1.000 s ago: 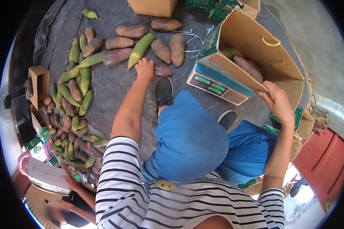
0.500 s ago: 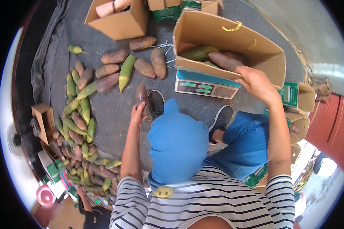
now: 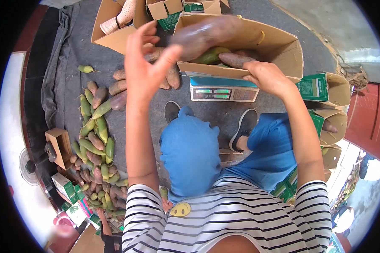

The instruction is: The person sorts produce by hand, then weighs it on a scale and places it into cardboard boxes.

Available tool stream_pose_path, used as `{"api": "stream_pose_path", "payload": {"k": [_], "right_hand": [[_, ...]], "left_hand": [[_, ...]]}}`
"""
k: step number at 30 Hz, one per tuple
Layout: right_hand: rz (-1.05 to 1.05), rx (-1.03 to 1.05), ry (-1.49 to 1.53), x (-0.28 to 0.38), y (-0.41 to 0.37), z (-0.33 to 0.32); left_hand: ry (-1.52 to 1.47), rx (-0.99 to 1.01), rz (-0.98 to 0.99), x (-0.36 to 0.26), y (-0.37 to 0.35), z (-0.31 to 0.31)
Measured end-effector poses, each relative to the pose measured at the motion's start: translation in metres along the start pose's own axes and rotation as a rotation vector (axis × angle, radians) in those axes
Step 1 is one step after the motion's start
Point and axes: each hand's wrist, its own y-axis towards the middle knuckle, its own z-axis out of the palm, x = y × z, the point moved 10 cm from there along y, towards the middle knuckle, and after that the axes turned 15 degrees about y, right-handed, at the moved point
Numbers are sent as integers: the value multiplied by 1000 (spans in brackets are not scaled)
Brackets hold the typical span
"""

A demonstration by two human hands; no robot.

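Note:
A large purple-brown radish (image 3: 209, 37), blurred by motion, is over the open cardboard box (image 3: 289, 52). My left hand (image 3: 145, 67) is raised just left of it, fingers and thumb spread; the radish's near end is by the thumb. My right hand (image 3: 268, 76) grips the box's near wall, thumb outside and fingers over the edge. Inside the box lie a green radish (image 3: 211, 55) and a reddish-brown radish (image 3: 233, 60). Beneath the box is a digital scale (image 3: 223, 90) with lit green displays.
Loose brown radishes (image 3: 117, 87) lie on the dark floor, partly behind my left forearm. A long pile of green and brown radishes (image 3: 101, 126) runs down the left. Another box (image 3: 114, 36) stands at the back left; green-printed cartons (image 3: 314, 87) line the right.
My left hand has risen from beside my shoe, where it held the brown radish, to the box and has opened. The radish is now over the box. My right hand stays on the wall.

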Motion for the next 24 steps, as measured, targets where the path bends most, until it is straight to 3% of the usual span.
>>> {"api": "stream_pose_path", "payload": {"k": [2, 4, 6, 10, 13, 16, 19, 24], "right_hand": [[9, 14, 3, -1, 1, 3], [28, 32, 17, 2, 1, 1], [50, 25, 27, 1, 1, 0], [64, 37, 38, 3, 4, 0], [65, 43, 33, 5, 5, -1], [60, 43, 57, 11, 6, -2], [79, 44, 66, 11, 7, -2], [104, 55, 42, 10, 10, -2]], "left_hand": [[-107, -158, -103, 46, -2, -13], [-160, -189, -261, 104, -20, -12], [150, -66, -324, 157, -51, 1], [280, 190, -447, 252, -138, 45], [545, 288, -505, 307, -196, 60], [665, 328, -735, 355, -235, 50], [681, 313, -878, 406, -259, 38], [384, 169, -1075, 478, -295, 34]]}}
